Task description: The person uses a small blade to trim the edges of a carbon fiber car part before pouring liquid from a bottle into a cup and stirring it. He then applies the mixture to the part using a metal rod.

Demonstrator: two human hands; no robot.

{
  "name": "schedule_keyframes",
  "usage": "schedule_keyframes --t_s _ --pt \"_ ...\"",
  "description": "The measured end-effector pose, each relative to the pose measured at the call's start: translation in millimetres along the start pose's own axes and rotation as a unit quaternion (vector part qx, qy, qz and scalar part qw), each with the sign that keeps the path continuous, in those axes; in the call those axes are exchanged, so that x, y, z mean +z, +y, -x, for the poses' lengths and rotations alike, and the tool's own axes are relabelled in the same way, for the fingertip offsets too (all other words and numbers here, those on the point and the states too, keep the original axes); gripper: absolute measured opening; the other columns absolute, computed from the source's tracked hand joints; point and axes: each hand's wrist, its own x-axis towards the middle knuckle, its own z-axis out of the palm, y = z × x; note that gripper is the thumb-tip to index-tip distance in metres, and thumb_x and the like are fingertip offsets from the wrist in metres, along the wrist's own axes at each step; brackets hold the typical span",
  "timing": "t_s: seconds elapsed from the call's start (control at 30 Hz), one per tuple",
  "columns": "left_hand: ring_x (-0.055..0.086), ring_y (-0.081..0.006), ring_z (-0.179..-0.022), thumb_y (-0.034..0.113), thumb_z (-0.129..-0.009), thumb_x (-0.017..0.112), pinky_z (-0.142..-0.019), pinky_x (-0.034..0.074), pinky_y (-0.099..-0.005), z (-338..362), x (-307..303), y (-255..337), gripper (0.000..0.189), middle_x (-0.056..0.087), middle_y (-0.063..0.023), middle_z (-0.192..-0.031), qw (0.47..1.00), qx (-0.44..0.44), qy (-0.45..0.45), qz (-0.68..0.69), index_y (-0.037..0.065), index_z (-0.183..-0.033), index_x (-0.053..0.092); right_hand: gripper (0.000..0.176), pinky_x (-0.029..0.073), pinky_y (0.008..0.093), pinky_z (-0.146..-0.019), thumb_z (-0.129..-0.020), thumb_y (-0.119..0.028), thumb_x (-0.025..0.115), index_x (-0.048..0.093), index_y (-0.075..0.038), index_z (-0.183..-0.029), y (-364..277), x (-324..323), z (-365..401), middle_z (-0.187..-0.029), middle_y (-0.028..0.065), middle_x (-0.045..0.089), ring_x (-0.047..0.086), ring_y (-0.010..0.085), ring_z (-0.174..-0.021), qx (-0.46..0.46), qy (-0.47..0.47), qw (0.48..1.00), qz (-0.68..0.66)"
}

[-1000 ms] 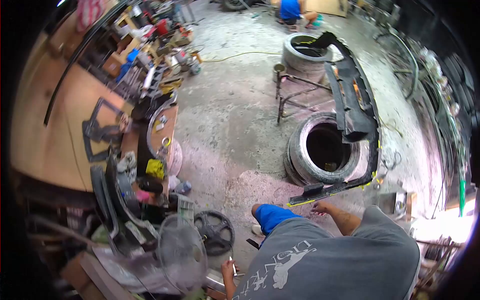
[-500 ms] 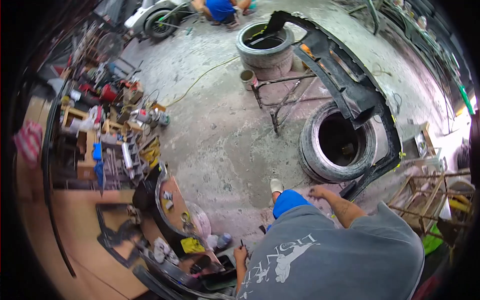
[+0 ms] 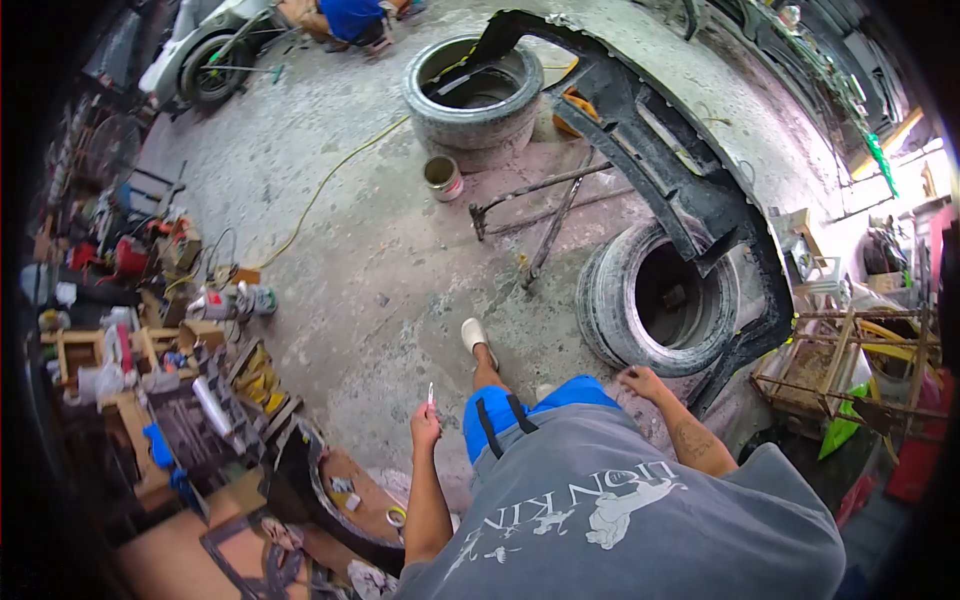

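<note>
My left hand (image 3: pixel 425 428) is closed around a thin, light-coloured stick-like tool (image 3: pixel 431 393) that points up; its exact kind is too small to tell. It hangs over the floor, left of my blue shorts. My right hand (image 3: pixel 641 383) is beside the lower tyre stack (image 3: pixel 600 310), fingers loosely bent, with nothing visible in them. Beyond it, a black car bumper (image 3: pixel 735 205) turned with its inner side up lies across the tyres and a metal stand (image 3: pixel 545 230). Its far end is at a second tyre stack (image 3: pixel 475 125).
An open tin (image 3: pixel 442 178) and a yellow cord (image 3: pixel 335 190) are on the concrete floor. Tools and parts crowd the left, including a spray-type can (image 3: pixel 262 300). A rusty metal frame (image 3: pixel 850 365) stands at right. Another person (image 3: pixel 350 20) crouches far off near a wheel (image 3: pixel 215 70).
My left hand has risen and come forward with the thin tool, away from the cluttered lower left. My view has shifted, and one foot now shows further ahead. My right hand stays near the tyres.
</note>
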Motion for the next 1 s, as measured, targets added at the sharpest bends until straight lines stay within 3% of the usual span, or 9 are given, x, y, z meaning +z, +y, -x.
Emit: schedule_keyframes --t_s 0.1,0.2,0.27,0.37,0.6,0.67,0.73,0.9,1.0 --pt "0.057 -0.0177 -0.046 0.017 -0.093 0.044 -0.044 0.047 -0.0330 -91.4 13.1 30.3 0.022 0.058 -0.0100 -0.061 0.993 0.056 0.012 -0.101 0.001 -0.098 0.058 0.028 0.050 0.0286 -0.052 -0.084 -0.026 0.063 0.063 0.000 -0.094 20.7 2.6 11.8 -0.077 0.0077 0.063 0.060 0.0148 -0.063 0.099 0.054 0.993 -0.032" --pt "0.061 -0.0227 -0.056 0.016 -0.090 0.048 -0.056 0.050 -0.0379 -145.6 13.1 91.3 0.019 0.062 -0.0128 -0.066 0.994 -0.068 -0.053 -0.060 0.001 -0.098 0.057 0.029 0.050 0.0294 -0.054 -0.083 -0.027 0.064 0.062 0.000 -0.095 -2.4 19.5 37.4 -0.076 0.0080 0.063 0.060 0.0157 -0.063 0.133 0.085 0.980 -0.119" --pt "0.064 -0.0297 -0.070 0.013 -0.087 0.050 -0.069 0.049 -0.0411 -192.5 24.3 99.8 0.019 0.065 -0.0166 -0.075 0.978 0.023 -0.120 -0.169 -0.001 -0.099 0.057 0.030 0.050 0.0295 -0.055 -0.084 -0.027 0.064 0.060 0.000 -0.097 -19.5 35.4 30.0 -0.078 0.0080 0.063 0.061 0.0156 -0.066 0.139 0.099 0.971 -0.167" --pt "0.064 -0.0347 -0.078 0.012 -0.086 0.050 -0.073 0.049 -0.0423 -258.0 54.1 93.9 0.019 0.066 -0.0180 -0.079 0.953 0.096 -0.148 -0.247 -0.002 -0.098 0.056 0.029 0.051 0.0291 -0.058 -0.085 -0.025 0.064 0.059 0.000 -0.100 -38.2 55.1 -2.1 -0.083 0.0072 0.063 0.061 0.0148 -0.072 0.128 0.113 0.966 -0.194" --pt "0.062 -0.0397 -0.081 0.016 -0.084 0.052 -0.072 0.048 -0.0432 -388.2 149.9 62.1 0.021 0.064 -0.0225 -0.081 0.947 0.065 -0.207 -0.236 -0.002 -0.085 0.061 0.026 0.050 0.0268 -0.067 -0.090 -0.022 0.060 0.059 0.000 -0.104 -110.8 122.5 -162.4 -0.086 0.0070 0.064 0.062 0.0138 -0.077 0.077 0.016 0.966 -0.245" --pt "0.060 -0.0416 -0.081 0.020 -0.084 0.053 -0.070 0.047 -0.0439 -416.6 186.7 59.5 0.025 0.064 -0.0242 -0.083 0.925 0.057 -0.228 -0.298 -0.002 -0.083 0.063 0.019 0.050 0.0274 -0.066 -0.089 -0.016 0.060 0.060 -0.001 -0.100 -107.7 149.9 -204.1 -0.087 0.0066 0.063 0.061 0.0138 -0.075 -0.037 -0.006 0.978 -0.207" --pt "0.062 -0.0378 -0.075 0.024 -0.084 0.055 -0.066 0.047 -0.0422 -456.3 227.1 28.3 0.027 0.064 -0.0214 -0.077 0.922 0.097 -0.229 -0.298 -0.001 -0.084 0.065 0.020 0.050 0.0284 -0.066 -0.088 -0.017 0.060 0.059 -0.001 -0.100 -104.8 170.8 -239.7 -0.088 0.0082 0.063 0.061 0.0153 -0.075 -0.003 -0.044 0.976 -0.213" --pt "0.060 -0.0186 -0.061 0.035 -0.088 0.056 -0.056 0.044 -0.0332 -521.9 321.6 -18.3 0.037 0.060 -0.0105 -0.063 0.956 -0.050 -0.227 -0.178 0.000 -0.098 0.061 0.027 0.050 0.0328 -0.070 -0.087 -0.025 0.061 0.059 -0.001 -0.099 -109.7 169.1 -288.4 -0.091 0.0122 0.064 0.062 0.0213 -0.077 0.056 -0.084 0.975 -0.198" --pt "0.054 -0.0134 -0.055 0.036 -0.088 0.057 -0.052 0.041 -0.0284 -538.4 365.6 -11.4 0.040 0.057 -0.0055 -0.062 0.971 -0.050 -0.213 -0.095 0.001 -0.108 0.056 0.028 0.050 0.0337 -0.069 -0.088 -0.026 0.061 0.059 -0.001 -0.100 -117.0 143.9 -301.6 -0.092 0.0133 0.063 0.062 0.0238 -0.078 0.062 -0.079 0.962 -0.255"
